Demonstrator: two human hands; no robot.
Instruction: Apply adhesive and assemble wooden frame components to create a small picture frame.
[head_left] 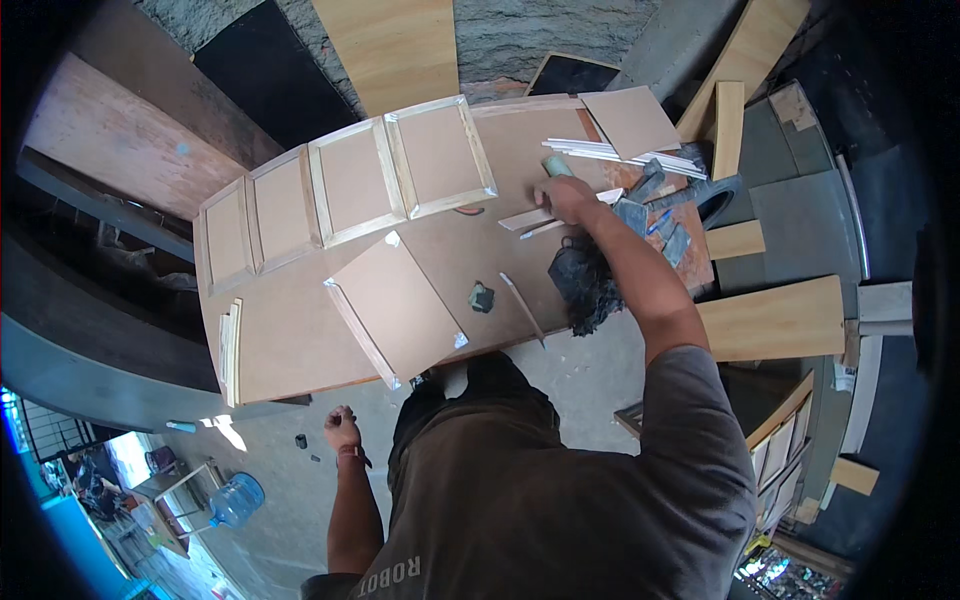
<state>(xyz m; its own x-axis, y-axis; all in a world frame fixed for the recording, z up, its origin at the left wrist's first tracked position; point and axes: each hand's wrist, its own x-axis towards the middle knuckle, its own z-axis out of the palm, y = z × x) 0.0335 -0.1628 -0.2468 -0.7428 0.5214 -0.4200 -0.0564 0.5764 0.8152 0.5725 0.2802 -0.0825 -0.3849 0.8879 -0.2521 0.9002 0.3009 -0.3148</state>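
Note:
My right hand [565, 197] reaches across the brown tabletop, its fingers curled down over thin wood strips [525, 219]. What they grip, if anything, is hidden. Just beyond the fingers lies a greenish cylinder [557, 166]. Low at my left side hangs my left hand [342, 428], fingers curled in, with nothing visible in them. In front of me rests a flat board panel [400, 305] with a wood strip along its left edge and pale patches at its corners. A small dark green lump [481, 297] and a loose thin strip [522, 308] lie to its right.
Several framed panels [358, 185] line the table's far left edge. Strips [230, 350] lie at its left end. A black bag [580, 280], a cardboard sheet [632, 120] and tools [650, 215] crowd the right. Boards [775, 320] stand beyond; a water jug [237, 499] is lower left.

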